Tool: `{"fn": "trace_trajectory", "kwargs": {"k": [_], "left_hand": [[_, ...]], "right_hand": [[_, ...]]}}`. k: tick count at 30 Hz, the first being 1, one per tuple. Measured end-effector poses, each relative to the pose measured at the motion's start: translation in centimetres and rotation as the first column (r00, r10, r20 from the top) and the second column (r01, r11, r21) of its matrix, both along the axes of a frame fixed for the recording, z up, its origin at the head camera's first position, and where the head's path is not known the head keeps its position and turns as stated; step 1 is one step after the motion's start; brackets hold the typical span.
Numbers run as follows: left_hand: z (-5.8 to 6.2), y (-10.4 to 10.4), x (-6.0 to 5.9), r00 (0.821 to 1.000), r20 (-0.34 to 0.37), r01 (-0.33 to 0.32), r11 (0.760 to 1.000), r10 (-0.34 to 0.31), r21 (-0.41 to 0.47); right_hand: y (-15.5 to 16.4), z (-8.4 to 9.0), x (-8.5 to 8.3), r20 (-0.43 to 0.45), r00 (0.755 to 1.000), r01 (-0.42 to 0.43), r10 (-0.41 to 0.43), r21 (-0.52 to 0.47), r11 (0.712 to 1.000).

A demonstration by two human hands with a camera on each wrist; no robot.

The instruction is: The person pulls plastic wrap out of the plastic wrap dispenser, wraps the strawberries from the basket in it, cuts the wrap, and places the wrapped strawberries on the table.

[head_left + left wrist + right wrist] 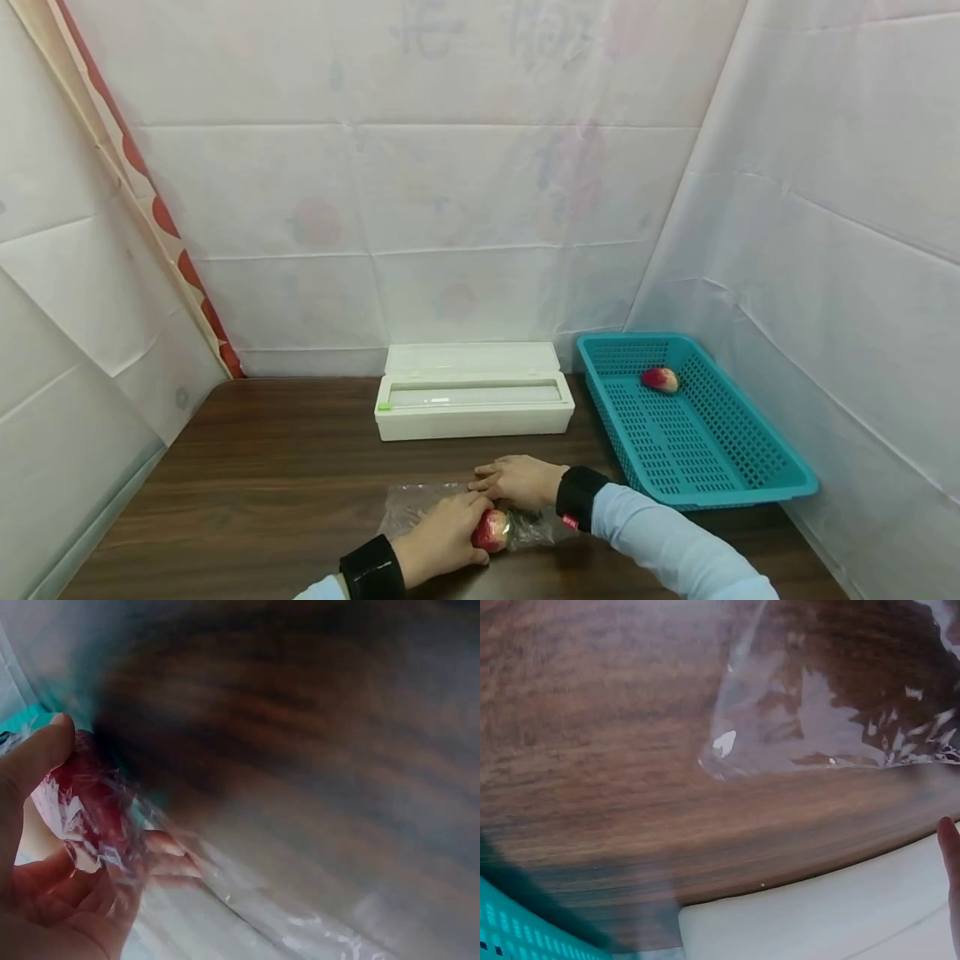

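Note:
My left hand [444, 537] grips a red and yellow fruit [492, 531], possibly a peach, at the table's front. In the left wrist view, clear plastic film [112, 825] lies creased over the fruit, between thumb and fingers. Just beyond the fruit is my right hand [525, 481], its fingers pointing left and touching the film's far side; the fruit's far end is hidden by the hands. The sheet of film [405, 502] spreads flat on the wood to both sides. Only a fingertip [948, 832] of the right hand shows in the right wrist view.
A white cling film dispenser [472, 423] with its lid raised stands behind the hands. To the right, a teal plastic basket [705, 467] holds another red and cream fruit [660, 380]. White sheets hang around the brown wooden table [262, 467].

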State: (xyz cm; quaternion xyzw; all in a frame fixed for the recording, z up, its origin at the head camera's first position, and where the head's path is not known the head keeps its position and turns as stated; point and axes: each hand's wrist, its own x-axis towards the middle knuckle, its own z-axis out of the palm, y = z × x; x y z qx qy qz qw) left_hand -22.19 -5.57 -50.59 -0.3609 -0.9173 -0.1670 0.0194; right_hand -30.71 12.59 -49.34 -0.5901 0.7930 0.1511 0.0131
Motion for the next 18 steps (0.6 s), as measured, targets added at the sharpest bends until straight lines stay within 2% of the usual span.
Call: {"fn": "trace_trajectory", "kwargs": {"k": [5, 8, 12, 18], "left_hand": [[0.25, 0.12, -0.01, 0.998, -0.06, -0.004, 0.998, 0.007, 0.059], [0.48, 0.11, -0.21, 0.997, -0.074, 0.002, 0.995, 0.005, 0.097], [0.23, 0.04, -0.42, 0.999, -0.027, 0.028, 0.993, -0.025, 0.117], [-0.19, -0.19, -0.72, 0.993, 0.107, 0.042, 0.991, -0.056, 0.13]], "right_hand": [[0.4, 0.04, -0.18, 0.011, 1.0, 0.026, -0.026, -0.014, 1.0], [0.56, 0.19, -0.39, -0.022, 0.999, 0.038, -0.039, -0.004, 0.999], [0.62, 0.25, -0.42, -0.048, 0.998, 0.034, -0.035, -0.01, 0.999], [0.61, -0.29, -0.29, 0.011, 0.999, 0.053, -0.053, -0.068, 0.996]]}}
